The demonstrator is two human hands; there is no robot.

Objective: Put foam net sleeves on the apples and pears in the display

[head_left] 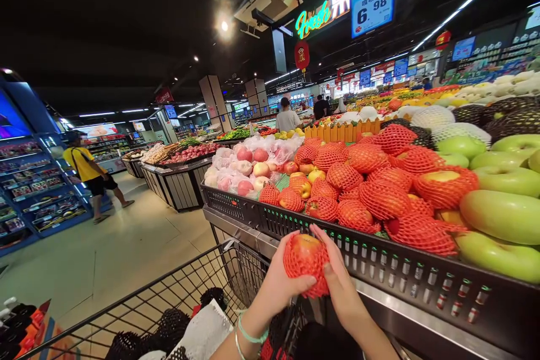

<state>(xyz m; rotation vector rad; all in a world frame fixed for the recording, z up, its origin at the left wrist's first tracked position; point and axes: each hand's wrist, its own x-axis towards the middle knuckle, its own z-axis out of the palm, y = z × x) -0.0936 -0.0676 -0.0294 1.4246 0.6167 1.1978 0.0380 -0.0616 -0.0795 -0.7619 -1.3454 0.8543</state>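
A red-and-yellow apple (306, 259) in a red foam net is held between my two hands, just in front of the fruit display's edge. My left hand (283, 275) wraps its left side, thumb across the front. On the other side my right hand (337, 278) presses against it with fingers extended upward. Beyond them, many apples in the same red nets (383, 199) are heaped in a black slotted tray (295, 230). Below my hands, a wire shopping cart (169, 281) holds items in black foam nets (172, 323) and a white package (206, 329).
Green apples (502, 202) fill the right of the display; bagged pale apples (253, 166) lie at its left end. A vegetable stand (181, 171) stands further left across the aisle floor (126, 242). A person in a yellow shirt (84, 166) walks there by blue shelves (37, 185).
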